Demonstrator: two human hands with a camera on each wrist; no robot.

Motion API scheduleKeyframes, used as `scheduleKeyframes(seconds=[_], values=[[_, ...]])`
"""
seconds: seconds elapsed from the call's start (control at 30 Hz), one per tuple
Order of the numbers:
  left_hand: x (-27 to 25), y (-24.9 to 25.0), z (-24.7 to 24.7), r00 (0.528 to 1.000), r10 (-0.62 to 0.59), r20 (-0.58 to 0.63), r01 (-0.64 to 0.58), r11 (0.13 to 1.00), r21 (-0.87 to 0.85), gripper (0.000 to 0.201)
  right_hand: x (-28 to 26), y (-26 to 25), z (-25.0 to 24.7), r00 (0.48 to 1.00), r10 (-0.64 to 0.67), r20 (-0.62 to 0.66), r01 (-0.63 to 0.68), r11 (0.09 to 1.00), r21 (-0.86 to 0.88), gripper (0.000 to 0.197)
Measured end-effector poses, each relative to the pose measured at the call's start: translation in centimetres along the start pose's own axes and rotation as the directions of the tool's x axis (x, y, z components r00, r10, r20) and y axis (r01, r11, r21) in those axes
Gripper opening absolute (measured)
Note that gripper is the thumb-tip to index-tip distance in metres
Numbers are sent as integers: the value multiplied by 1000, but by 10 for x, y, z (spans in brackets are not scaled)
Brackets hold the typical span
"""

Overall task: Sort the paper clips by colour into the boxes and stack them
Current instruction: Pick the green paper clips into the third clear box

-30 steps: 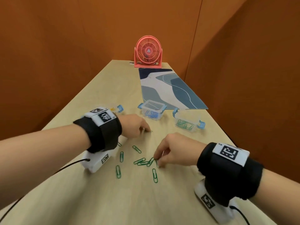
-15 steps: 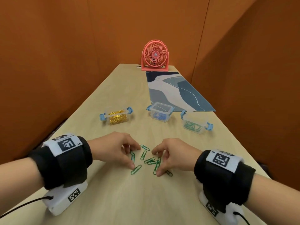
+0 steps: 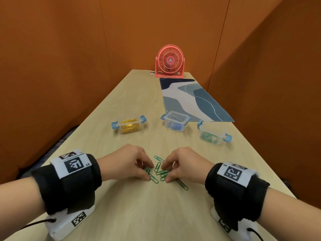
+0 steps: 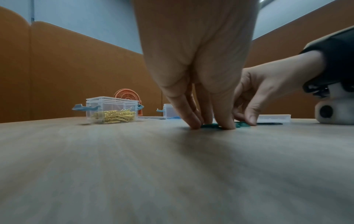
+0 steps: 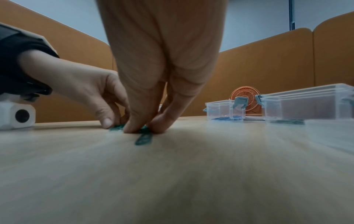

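Several green paper clips (image 3: 160, 173) lie bunched on the wooden table (image 3: 139, 206) between my two hands. My left hand (image 3: 149, 173) has its thumb and fingertips down on the table, pinching clips at the pile's left side (image 4: 210, 126). My right hand (image 3: 165, 173) does the same on the right side (image 5: 144, 129); one clip (image 3: 182, 184) lies loose beside its thumb. Three lidless clear boxes with blue latches stand further back: gold clips (image 3: 129, 126) on the left, blue clips (image 3: 175, 123) in the middle, green clips (image 3: 212, 135) on the right.
A blue patterned mat (image 3: 192, 100) lies behind the boxes on the right. A pink desk fan (image 3: 170, 62) stands at the table's far end. Orange partition walls close in on both sides. A clear lid (image 4: 273, 117) lies flat right of my hands.
My left hand has come back from near the gold box to the pile. Both hands have closed in, drawing the scattered green clips into a tight bunch.
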State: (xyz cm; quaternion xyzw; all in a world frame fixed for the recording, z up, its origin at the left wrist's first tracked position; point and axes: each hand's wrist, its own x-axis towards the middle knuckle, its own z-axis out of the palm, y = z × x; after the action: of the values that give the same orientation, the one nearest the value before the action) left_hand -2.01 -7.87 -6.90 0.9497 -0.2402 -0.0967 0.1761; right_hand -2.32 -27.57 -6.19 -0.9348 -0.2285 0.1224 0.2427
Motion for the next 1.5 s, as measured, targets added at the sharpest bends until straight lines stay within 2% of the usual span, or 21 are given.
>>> scheduleKeyframes(seconds=[0.1,0.2,0.3,0.43,0.53,0.67,0.7,0.77,0.83,0.87,0.97,1.2,1.33,1.43,1.5], values=[[5,-3,1,999,2,-39,-3,999,-33,20,6,-2,2,1000,9,-6,-9,1000,17,31],[8,-5,0,997,14,-74,-16,1000,-22,11,7,-2,2,1000,13,1,-13,1000,21,26],[10,-4,-1,991,64,-121,-63,998,15,17,5,-3,1,1000,9,-29,-10,1000,-27,26],[19,2,1,990,140,-6,-138,984,112,34,1,-2,1,991,82,-108,-91,992,-82,50],[22,7,1,980,181,85,-193,969,152,35,-5,0,1,991,127,-32,-128,990,-59,61],[9,5,-2,980,195,44,-199,975,103,28,-14,0,-1,996,57,63,-56,998,-13,60],[4,2,-2,984,176,19,-177,980,95,35,-16,1,-1,996,52,69,-50,999,-22,62],[-5,-2,-2,999,49,-12,-48,996,79,65,-19,3,-3,997,45,66,-42,998,-40,67],[-11,-5,-1,996,-84,19,81,991,106,89,-20,3,-3,998,27,48,-26,999,-24,70],[-12,-5,1,992,-116,39,110,985,134,93,-19,2,-3,999,12,43,-11,1000,-21,69],[-9,-1,5,995,-91,30,86,989,122,83,-13,-7,2,999,-31,42,34,997,-64,60],[-3,7,7,999,13,-40,-15,998,-63,28,1,-15,11,1000,2,16,-2,1000,-15,23],[3,11,6,999,21,-30,-21,1000,4,18,1,-13,15,994,51,100,-44,996,-74,18],[7,15,6,1000,20,24,-21,997,69,17,1,-13,17,989,58,137,-39,989,-142,20],[10,15,4,998,-10,70,7,999,44,15,2,-14,17,987,53,152,-25,983,-185,17]])
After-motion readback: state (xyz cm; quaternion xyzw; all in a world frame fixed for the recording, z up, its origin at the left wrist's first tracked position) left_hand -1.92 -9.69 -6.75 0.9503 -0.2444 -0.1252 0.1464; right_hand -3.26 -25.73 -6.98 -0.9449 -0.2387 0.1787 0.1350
